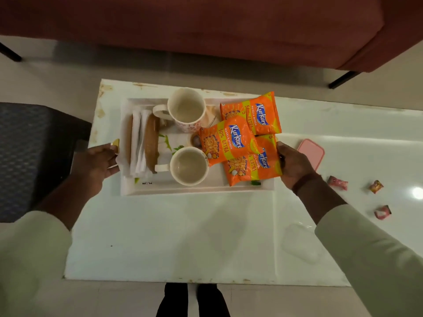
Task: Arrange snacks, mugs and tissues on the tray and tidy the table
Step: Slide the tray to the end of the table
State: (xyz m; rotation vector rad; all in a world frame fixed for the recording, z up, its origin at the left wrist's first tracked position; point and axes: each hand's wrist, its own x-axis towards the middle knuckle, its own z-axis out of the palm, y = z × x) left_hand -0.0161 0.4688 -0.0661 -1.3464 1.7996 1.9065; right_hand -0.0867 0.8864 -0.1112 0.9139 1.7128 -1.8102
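A white tray [196, 189] sits at the far left of the white table. It holds two empty white mugs [186, 109] [188, 165], white tissues in a brown wooden holder [151, 143], and three orange Kurkure snack packets [225, 143] overlapping on its right side. My left hand [100, 160] grips the tray's left edge at a gold handle. My right hand [294, 162] holds the tray's right edge, beside the nearest packet.
A pink lid [312, 155] lies just right of my right hand. Three small pink candy wrappers [338, 183] [375, 186] [382, 212] are scattered further right. A clear plastic container [301, 243] rests on the near right. A red sofa [206, 26] stands behind the table, a dark chair [27, 152] at left.
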